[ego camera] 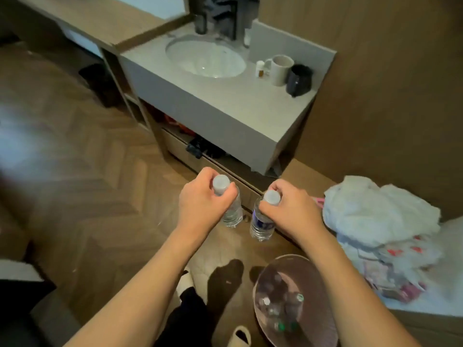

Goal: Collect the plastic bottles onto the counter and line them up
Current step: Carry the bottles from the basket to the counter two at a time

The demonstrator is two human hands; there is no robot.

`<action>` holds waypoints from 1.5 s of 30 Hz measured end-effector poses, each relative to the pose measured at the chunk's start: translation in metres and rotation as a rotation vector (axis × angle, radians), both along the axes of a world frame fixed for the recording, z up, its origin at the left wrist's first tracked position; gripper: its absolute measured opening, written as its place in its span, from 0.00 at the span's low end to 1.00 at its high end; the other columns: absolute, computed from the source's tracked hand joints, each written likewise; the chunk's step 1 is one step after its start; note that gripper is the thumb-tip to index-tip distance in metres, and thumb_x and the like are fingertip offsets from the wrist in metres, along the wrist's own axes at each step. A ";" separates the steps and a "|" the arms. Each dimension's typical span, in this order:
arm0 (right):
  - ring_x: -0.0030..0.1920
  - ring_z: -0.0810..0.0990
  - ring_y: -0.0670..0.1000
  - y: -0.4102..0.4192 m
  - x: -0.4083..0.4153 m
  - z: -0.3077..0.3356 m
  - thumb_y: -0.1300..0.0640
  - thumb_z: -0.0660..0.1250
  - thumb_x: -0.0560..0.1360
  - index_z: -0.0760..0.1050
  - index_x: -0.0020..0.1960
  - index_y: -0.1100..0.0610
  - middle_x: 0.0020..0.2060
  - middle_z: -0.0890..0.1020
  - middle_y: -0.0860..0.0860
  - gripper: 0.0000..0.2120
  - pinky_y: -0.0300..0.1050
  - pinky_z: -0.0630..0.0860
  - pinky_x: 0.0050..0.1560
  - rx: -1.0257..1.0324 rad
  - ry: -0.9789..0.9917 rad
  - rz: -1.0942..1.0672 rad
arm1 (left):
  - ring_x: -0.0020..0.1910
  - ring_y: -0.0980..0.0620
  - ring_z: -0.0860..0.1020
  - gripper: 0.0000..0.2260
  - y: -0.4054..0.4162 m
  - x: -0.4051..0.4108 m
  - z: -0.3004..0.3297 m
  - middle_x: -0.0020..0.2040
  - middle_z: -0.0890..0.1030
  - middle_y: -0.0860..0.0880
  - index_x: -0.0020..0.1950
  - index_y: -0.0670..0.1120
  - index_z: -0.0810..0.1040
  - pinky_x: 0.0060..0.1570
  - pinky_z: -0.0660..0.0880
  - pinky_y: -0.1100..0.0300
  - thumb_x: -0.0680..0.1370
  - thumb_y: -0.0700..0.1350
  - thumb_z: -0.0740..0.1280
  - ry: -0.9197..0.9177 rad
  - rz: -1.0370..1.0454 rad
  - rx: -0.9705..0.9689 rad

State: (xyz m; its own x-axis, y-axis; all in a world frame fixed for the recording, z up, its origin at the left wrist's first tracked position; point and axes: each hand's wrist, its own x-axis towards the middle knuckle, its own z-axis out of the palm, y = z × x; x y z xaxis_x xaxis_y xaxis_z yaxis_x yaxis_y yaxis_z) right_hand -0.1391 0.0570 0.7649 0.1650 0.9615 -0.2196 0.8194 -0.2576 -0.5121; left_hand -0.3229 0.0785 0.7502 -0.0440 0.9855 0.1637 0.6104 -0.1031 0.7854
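Plastic bottles (231, 211) in fingers (226, 195) (by necks)

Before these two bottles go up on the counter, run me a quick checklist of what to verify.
1. Left hand grips the clear bottle at its neck: ok.
2. Right hand grips the blue-label bottle at its neck: ok.
3. Both caps on: ok.
4. Bare stretch of counter in front of the sink: ok.
5. White mug and dark mug stand at the right end, away from that stretch: ok.
6. Bottles left in the bin: not ok, several more inside.
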 end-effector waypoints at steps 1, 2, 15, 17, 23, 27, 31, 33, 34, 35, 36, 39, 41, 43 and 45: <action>0.39 0.78 0.48 0.018 -0.017 0.001 0.46 0.68 0.71 0.72 0.49 0.48 0.38 0.80 0.46 0.10 0.42 0.74 0.35 0.006 -0.002 0.050 | 0.34 0.57 0.76 0.11 0.010 -0.019 0.002 0.35 0.76 0.56 0.45 0.49 0.74 0.32 0.71 0.62 0.73 0.53 0.71 -0.008 0.046 -0.003; 0.40 0.78 0.47 0.037 -0.035 0.001 0.45 0.68 0.71 0.72 0.49 0.48 0.39 0.80 0.45 0.11 0.43 0.76 0.37 0.014 0.001 0.093 | 0.33 0.57 0.75 0.11 0.021 -0.039 0.003 0.34 0.75 0.56 0.44 0.49 0.74 0.32 0.68 0.63 0.72 0.53 0.72 -0.014 0.086 -0.006; 0.38 0.79 0.47 0.267 -0.284 0.016 0.43 0.69 0.68 0.72 0.47 0.46 0.38 0.79 0.42 0.11 0.46 0.80 0.38 0.083 0.017 0.481 | 0.35 0.54 0.77 0.11 0.181 -0.285 0.019 0.34 0.78 0.55 0.42 0.51 0.74 0.36 0.72 0.58 0.70 0.53 0.74 0.017 0.435 -0.023; 0.38 0.79 0.46 0.298 -0.317 0.016 0.43 0.68 0.68 0.71 0.46 0.46 0.37 0.79 0.42 0.11 0.44 0.79 0.38 0.090 0.020 0.519 | 0.34 0.55 0.76 0.12 0.206 -0.316 0.019 0.33 0.78 0.55 0.41 0.50 0.74 0.35 0.71 0.61 0.69 0.53 0.74 -0.012 0.519 -0.053; 0.40 0.79 0.46 0.401 -0.406 0.015 0.41 0.68 0.67 0.72 0.46 0.45 0.39 0.80 0.43 0.13 0.47 0.80 0.41 0.098 0.062 0.620 | 0.30 0.57 0.73 0.12 0.289 -0.401 0.014 0.28 0.73 0.54 0.38 0.48 0.74 0.32 0.67 0.61 0.68 0.48 0.76 -0.045 0.714 -0.005; 0.40 0.79 0.45 0.467 -0.464 0.025 0.43 0.68 0.67 0.72 0.47 0.46 0.40 0.80 0.44 0.12 0.45 0.79 0.39 0.099 0.066 0.680 | 0.32 0.53 0.76 0.12 0.341 -0.463 0.026 0.31 0.76 0.53 0.39 0.49 0.74 0.32 0.72 0.57 0.69 0.49 0.76 0.008 0.723 0.065; 0.41 0.80 0.48 0.523 -0.537 0.037 0.45 0.68 0.67 0.73 0.46 0.47 0.39 0.80 0.45 0.11 0.49 0.80 0.42 0.122 0.051 0.706 | 0.30 0.56 0.74 0.12 0.395 -0.530 0.034 0.30 0.75 0.53 0.38 0.48 0.73 0.32 0.68 0.59 0.69 0.50 0.76 0.009 0.785 0.097; 0.40 0.79 0.47 0.552 -0.576 0.040 0.44 0.69 0.68 0.73 0.46 0.47 0.39 0.80 0.44 0.11 0.48 0.80 0.41 0.133 0.031 0.712 | 0.30 0.54 0.75 0.13 0.423 -0.567 0.034 0.30 0.76 0.53 0.37 0.48 0.73 0.32 0.69 0.58 0.68 0.50 0.76 -0.004 0.801 0.108; 0.40 0.79 0.46 0.567 -0.596 0.040 0.44 0.69 0.68 0.73 0.46 0.47 0.38 0.80 0.44 0.11 0.47 0.79 0.40 0.142 0.034 0.707 | 0.30 0.54 0.74 0.13 0.437 -0.586 0.033 0.30 0.75 0.53 0.37 0.48 0.73 0.32 0.70 0.58 0.68 0.49 0.76 -0.011 0.800 0.116; 0.39 0.79 0.45 0.582 -0.617 0.039 0.44 0.69 0.68 0.73 0.46 0.47 0.38 0.80 0.43 0.10 0.45 0.79 0.39 0.154 0.042 0.701 | 0.30 0.55 0.74 0.13 0.452 -0.607 0.033 0.29 0.75 0.53 0.37 0.48 0.72 0.31 0.69 0.59 0.68 0.49 0.76 -0.016 0.793 0.124; 0.39 0.79 0.45 0.596 -0.639 0.038 0.44 0.68 0.68 0.73 0.46 0.47 0.38 0.80 0.43 0.10 0.44 0.78 0.38 0.162 0.049 0.694 | 0.29 0.55 0.73 0.13 0.466 -0.627 0.032 0.29 0.75 0.53 0.37 0.48 0.72 0.30 0.68 0.60 0.68 0.49 0.76 -0.020 0.784 0.127; 0.38 0.79 0.44 0.633 -0.703 0.038 0.43 0.68 0.68 0.72 0.45 0.46 0.37 0.80 0.43 0.10 0.43 0.78 0.36 0.163 0.056 0.671 | 0.29 0.57 0.73 0.12 0.509 -0.693 0.034 0.29 0.75 0.54 0.37 0.49 0.73 0.30 0.67 0.64 0.69 0.50 0.76 -0.027 0.737 0.116; 0.38 0.79 0.44 0.656 -0.743 0.041 0.42 0.68 0.68 0.72 0.45 0.46 0.36 0.80 0.43 0.10 0.44 0.80 0.37 0.170 0.059 0.665 | 0.29 0.57 0.73 0.12 0.535 -0.733 0.037 0.29 0.74 0.55 0.38 0.51 0.72 0.31 0.67 0.65 0.69 0.51 0.75 -0.030 0.712 0.110; 0.37 0.79 0.44 0.683 -0.781 0.045 0.44 0.68 0.69 0.72 0.46 0.46 0.36 0.79 0.44 0.10 0.40 0.76 0.34 0.182 0.084 0.659 | 0.30 0.58 0.73 0.13 0.565 -0.772 0.041 0.29 0.74 0.55 0.37 0.51 0.72 0.31 0.66 0.65 0.69 0.51 0.75 -0.037 0.693 0.112; 0.37 0.78 0.43 0.709 -0.816 0.050 0.45 0.69 0.69 0.72 0.46 0.47 0.36 0.79 0.44 0.10 0.36 0.72 0.32 0.178 0.104 0.662 | 0.30 0.57 0.74 0.13 0.595 -0.809 0.043 0.29 0.75 0.55 0.37 0.51 0.72 0.31 0.67 0.64 0.69 0.51 0.75 -0.034 0.692 0.109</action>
State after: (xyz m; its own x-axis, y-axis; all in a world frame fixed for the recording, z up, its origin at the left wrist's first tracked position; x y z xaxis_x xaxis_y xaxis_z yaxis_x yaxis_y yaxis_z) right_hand -0.9547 0.7663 0.8148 -0.4819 0.8756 -0.0317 0.7195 0.3749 -0.5846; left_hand -1.1318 0.6731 0.7932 -0.6624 0.7071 0.2475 0.5397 0.2214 0.8122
